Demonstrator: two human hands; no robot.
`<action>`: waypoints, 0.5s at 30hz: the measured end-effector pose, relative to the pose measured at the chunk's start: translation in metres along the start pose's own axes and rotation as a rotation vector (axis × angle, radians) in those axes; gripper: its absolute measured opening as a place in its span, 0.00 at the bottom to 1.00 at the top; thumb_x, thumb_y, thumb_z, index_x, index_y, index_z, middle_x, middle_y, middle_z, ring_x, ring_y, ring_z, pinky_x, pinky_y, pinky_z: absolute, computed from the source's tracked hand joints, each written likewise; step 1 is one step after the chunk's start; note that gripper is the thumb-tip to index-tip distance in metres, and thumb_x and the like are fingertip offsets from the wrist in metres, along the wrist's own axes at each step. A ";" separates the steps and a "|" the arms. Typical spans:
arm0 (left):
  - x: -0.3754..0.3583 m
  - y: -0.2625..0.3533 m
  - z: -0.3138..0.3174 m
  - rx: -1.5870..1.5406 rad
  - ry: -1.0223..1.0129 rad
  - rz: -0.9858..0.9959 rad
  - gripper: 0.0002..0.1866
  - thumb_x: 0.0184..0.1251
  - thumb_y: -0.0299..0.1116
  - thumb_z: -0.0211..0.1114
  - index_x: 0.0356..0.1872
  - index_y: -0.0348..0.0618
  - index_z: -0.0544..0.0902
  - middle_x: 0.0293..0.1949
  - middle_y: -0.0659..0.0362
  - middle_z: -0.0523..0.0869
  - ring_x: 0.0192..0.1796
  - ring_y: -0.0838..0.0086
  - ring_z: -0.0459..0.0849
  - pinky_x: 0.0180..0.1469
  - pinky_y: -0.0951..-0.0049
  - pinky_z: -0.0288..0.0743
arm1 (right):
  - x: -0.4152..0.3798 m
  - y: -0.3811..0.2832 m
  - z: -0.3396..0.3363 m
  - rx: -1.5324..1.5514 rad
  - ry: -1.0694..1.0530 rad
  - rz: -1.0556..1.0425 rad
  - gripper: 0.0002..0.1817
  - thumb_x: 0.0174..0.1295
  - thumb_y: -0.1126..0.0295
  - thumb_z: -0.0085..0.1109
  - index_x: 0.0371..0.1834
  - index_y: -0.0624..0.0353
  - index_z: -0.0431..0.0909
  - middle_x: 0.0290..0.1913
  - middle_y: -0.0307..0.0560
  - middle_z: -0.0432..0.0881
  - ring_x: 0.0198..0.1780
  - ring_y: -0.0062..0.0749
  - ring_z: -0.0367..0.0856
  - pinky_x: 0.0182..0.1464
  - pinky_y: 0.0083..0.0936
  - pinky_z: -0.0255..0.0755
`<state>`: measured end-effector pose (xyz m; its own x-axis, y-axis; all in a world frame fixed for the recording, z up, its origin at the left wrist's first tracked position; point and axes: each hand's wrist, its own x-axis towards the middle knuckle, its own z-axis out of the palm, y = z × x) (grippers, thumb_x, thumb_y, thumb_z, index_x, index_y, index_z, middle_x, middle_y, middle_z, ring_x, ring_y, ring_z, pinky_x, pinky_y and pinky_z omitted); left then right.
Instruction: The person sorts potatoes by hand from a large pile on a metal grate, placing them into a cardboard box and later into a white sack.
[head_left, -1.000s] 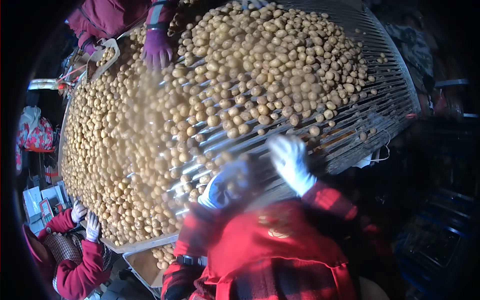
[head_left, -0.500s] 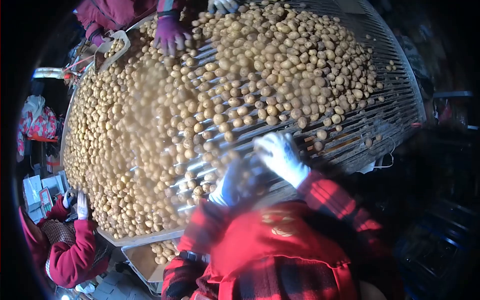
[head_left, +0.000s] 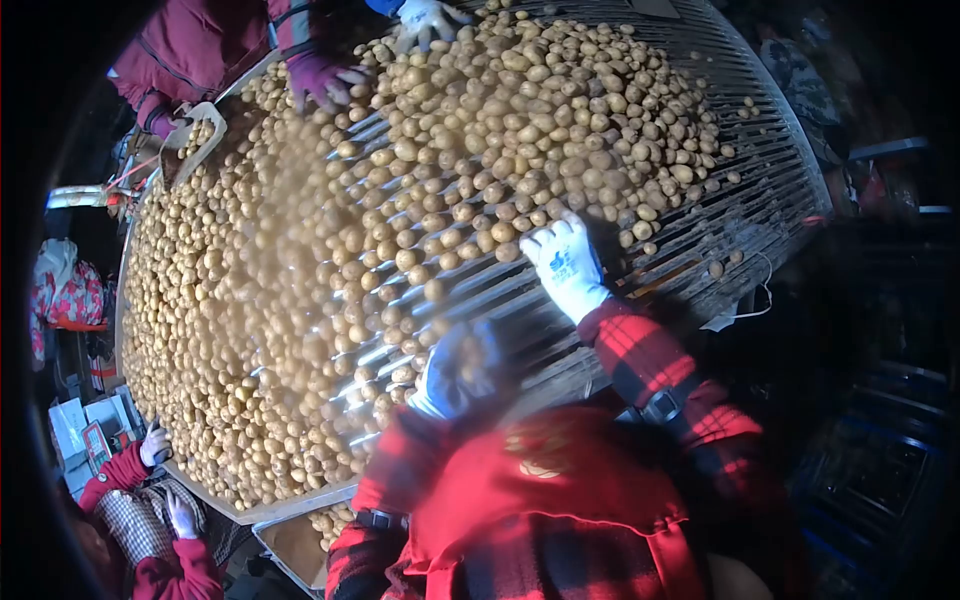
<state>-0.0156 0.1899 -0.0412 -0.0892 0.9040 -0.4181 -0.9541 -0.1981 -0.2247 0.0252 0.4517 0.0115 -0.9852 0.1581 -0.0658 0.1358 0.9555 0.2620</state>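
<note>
Potatoes point(head_left: 200, 330) lie heaped over a slatted metal grate point(head_left: 640, 310). My right hand point(head_left: 567, 265), in a white and blue glove, reaches over the slats to the near edge of the upper heap. Its fingers are bent and a little apart, with the tips by several potatoes; its palm side is hidden. My left hand point(head_left: 455, 370), gloved the same way, is above the lower slats beside loose potatoes. Motion blur smears its fingers, and a brownish patch shows at its palm, too blurred to name.
Across the grate, a co-worker's purple-gloved hand point(head_left: 325, 80) is at the potatoes beside a scoop point(head_left: 197, 145); another person's gloved hand point(head_left: 428, 20) touches the upper heap. A person in a dark red sleeve point(head_left: 185, 570) is at lower left. A box point(head_left: 292, 550) with potatoes stands below the rim.
My right hand has reached farther up to the edge of the upper heap. My left hand stays low and blurred. The lower-left co-worker's hands have moved apart. The view has shifted slightly.
</note>
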 end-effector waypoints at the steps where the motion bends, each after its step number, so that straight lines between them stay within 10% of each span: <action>1: 0.003 -0.002 -0.002 -0.002 0.000 -0.004 0.17 0.79 0.44 0.57 0.59 0.46 0.76 0.51 0.63 0.86 0.56 0.68 0.84 0.35 0.73 0.80 | -0.001 -0.007 0.004 -0.020 0.091 0.018 0.14 0.67 0.67 0.49 0.51 0.41 0.81 0.42 0.36 0.82 0.52 0.33 0.78 0.70 0.43 0.59; 5: 0.007 -0.004 0.006 0.091 -0.063 -0.013 0.16 0.78 0.44 0.57 0.56 0.47 0.80 0.52 0.61 0.86 0.57 0.63 0.84 0.41 0.65 0.84 | 0.008 -0.021 0.001 0.076 -0.060 0.099 0.12 0.62 0.64 0.58 0.49 0.42 0.81 0.41 0.37 0.81 0.53 0.36 0.76 0.64 0.43 0.62; 7: 0.004 -0.021 0.043 0.170 0.141 0.231 0.15 0.78 0.44 0.57 0.53 0.47 0.81 0.55 0.59 0.85 0.56 0.62 0.85 0.44 0.64 0.85 | -0.008 -0.032 -0.017 0.393 0.358 0.070 0.08 0.62 0.63 0.61 0.44 0.42 0.81 0.36 0.37 0.82 0.48 0.36 0.79 0.65 0.46 0.61; 9: -0.006 -0.023 0.071 0.126 0.057 0.179 0.15 0.79 0.44 0.56 0.52 0.45 0.81 0.60 0.56 0.83 0.58 0.61 0.84 0.45 0.65 0.86 | -0.036 -0.048 -0.026 0.614 0.261 -0.089 0.16 0.58 0.60 0.66 0.49 0.45 0.81 0.40 0.37 0.84 0.50 0.40 0.78 0.65 0.48 0.62; 11: -0.003 -0.014 0.049 0.400 -0.136 0.180 0.15 0.80 0.43 0.55 0.52 0.44 0.81 0.63 0.53 0.81 0.62 0.60 0.82 0.48 0.66 0.86 | -0.057 -0.045 -0.041 0.799 0.353 -0.088 0.23 0.55 0.59 0.70 0.55 0.47 0.81 0.46 0.40 0.84 0.54 0.41 0.78 0.65 0.49 0.63; 13: 0.016 -0.029 0.004 1.379 0.135 0.724 0.12 0.79 0.40 0.57 0.51 0.44 0.81 0.58 0.53 0.84 0.61 0.61 0.82 0.48 0.65 0.86 | -0.072 -0.010 -0.032 0.835 0.252 0.081 0.25 0.53 0.66 0.71 0.57 0.51 0.80 0.60 0.44 0.79 0.56 0.44 0.78 0.62 0.41 0.67; 15: 0.013 -0.023 0.025 0.064 0.204 0.324 0.12 0.78 0.39 0.59 0.51 0.43 0.81 0.58 0.53 0.84 0.62 0.61 0.82 0.48 0.63 0.86 | -0.088 0.035 -0.004 0.659 0.189 0.438 0.23 0.56 0.70 0.66 0.58 0.53 0.80 0.64 0.47 0.76 0.60 0.45 0.75 0.63 0.42 0.67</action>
<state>-0.0017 0.2157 -0.0194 -0.3359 0.7034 -0.6264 -0.9025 -0.4307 0.0003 0.1158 0.4703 0.0306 -0.8214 0.5632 0.0902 0.4885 0.7762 -0.3986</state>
